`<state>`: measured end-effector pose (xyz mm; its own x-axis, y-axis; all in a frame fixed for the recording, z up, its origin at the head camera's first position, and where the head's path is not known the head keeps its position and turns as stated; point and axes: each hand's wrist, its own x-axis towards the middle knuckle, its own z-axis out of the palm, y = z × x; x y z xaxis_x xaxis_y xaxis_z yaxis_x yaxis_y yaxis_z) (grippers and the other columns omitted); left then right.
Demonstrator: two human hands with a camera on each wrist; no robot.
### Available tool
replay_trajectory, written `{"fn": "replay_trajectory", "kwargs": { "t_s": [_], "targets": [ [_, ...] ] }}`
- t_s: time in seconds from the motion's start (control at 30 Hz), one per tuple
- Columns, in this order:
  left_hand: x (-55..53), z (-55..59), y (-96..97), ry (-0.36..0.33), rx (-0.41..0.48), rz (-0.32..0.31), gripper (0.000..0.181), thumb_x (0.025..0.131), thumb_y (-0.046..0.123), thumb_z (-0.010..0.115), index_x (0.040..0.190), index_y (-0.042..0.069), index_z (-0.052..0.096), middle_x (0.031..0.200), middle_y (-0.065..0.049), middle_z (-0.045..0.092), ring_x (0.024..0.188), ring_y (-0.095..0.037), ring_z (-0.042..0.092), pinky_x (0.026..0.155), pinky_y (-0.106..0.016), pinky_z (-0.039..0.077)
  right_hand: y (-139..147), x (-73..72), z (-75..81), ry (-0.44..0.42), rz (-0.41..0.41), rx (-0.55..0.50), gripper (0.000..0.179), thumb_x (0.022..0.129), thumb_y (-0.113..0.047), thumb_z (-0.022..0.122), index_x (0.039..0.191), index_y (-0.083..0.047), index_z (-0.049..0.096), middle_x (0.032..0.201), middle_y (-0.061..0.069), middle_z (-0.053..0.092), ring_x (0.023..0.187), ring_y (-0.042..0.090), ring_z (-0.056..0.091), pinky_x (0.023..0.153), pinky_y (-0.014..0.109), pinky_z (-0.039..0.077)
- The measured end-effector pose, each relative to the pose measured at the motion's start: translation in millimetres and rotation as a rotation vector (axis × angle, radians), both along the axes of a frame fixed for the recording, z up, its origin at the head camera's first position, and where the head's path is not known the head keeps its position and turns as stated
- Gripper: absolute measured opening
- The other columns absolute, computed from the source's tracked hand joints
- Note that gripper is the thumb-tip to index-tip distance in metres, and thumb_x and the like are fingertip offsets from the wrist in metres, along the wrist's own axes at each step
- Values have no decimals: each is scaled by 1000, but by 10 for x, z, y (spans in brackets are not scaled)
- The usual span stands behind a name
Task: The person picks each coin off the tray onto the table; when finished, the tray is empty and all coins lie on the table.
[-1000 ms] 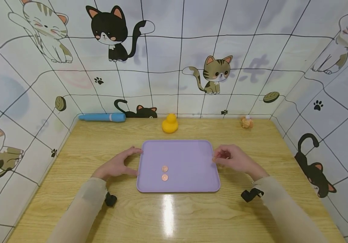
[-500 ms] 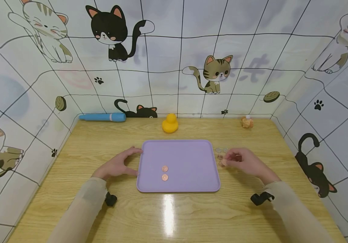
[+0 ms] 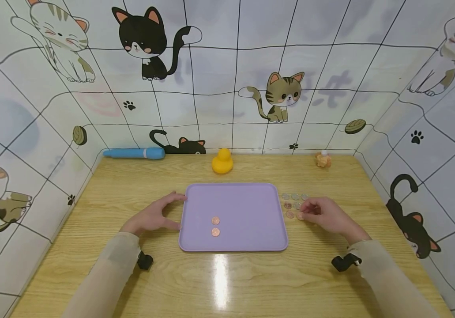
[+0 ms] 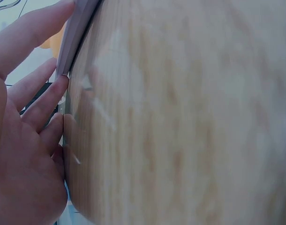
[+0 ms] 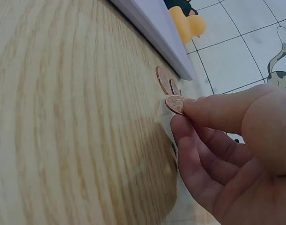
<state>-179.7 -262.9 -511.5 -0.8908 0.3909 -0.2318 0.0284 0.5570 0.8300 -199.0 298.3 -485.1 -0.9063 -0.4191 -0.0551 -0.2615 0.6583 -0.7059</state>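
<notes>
A lilac tray (image 3: 247, 216) lies on the wooden table, with two copper coins (image 3: 215, 220) on its left half, one nearer than the other. My left hand (image 3: 153, 215) spans the tray's left side, thumb and fingers spread and fingertips at the rim. To the right of the tray, my right hand (image 3: 324, 214) pinches a copper coin (image 5: 175, 104) between thumb and fingertip, close over the table. Several more coins lie in short rows between that hand and the tray, including silvery coins (image 3: 295, 196) at the back and a copper coin (image 3: 289, 214) in front.
Behind the tray stands a yellow rubber duck (image 3: 222, 162). A blue pen-shaped object (image 3: 133, 153) lies along the back wall at left, and a small orange figure (image 3: 323, 159) sits at back right. Cat-patterned walls (image 3: 211, 88) enclose the table's back and sides.
My right hand has moved right, away from the tray's right rim, uncovering the coins beside it. My left hand and the tray have stayed put.
</notes>
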Motion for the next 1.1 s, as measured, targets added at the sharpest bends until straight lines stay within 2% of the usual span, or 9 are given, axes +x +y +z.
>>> {"fn": "replay_trajectory", "kwargs": {
  "t_s": [0.2, 0.43, 0.83, 1.1],
  "targets": [
    [2, 2, 0, -2, -2, 5, 85, 78, 32, 95, 152, 32, 52, 176, -11, 14, 162, -42, 0, 124, -73, 2, -11, -2, -33, 51, -4, 15, 7, 94, -8, 80, 96, -7, 73, 88, 2, 69, 82, 12, 62, 73, 25, 55],
    [10, 32, 17, 8, -5, -2, 85, 79, 32, 94, 152, 31, 52, 176, -10, 18, 162, -41, 1, 125, -72, 3, -34, 13, -60, 115, -2, 71, 9, 94, -10, 80, 94, -10, 71, 85, -2, 67, 77, 10, 57, 68, 24, 49],
    [5, 50, 27, 4, -11, -4, 86, 79, 32, 95, 153, 32, 51, 176, -10, 17, 162, -41, 1, 125, -72, 4, -61, 21, -72, 110, -22, 123, 8, 95, -7, 77, 95, -11, 70, 85, -2, 67, 77, 12, 58, 66, 25, 49],
    [12, 58, 27, 1, -14, 1, 85, 79, 32, 94, 153, 32, 52, 176, -10, 17, 162, -41, 1, 124, -72, 3, -88, 32, -52, 123, -18, 116, 8, 94, -6, 78, 94, -9, 70, 85, -1, 69, 77, 10, 60, 66, 24, 51]
  ]
}}
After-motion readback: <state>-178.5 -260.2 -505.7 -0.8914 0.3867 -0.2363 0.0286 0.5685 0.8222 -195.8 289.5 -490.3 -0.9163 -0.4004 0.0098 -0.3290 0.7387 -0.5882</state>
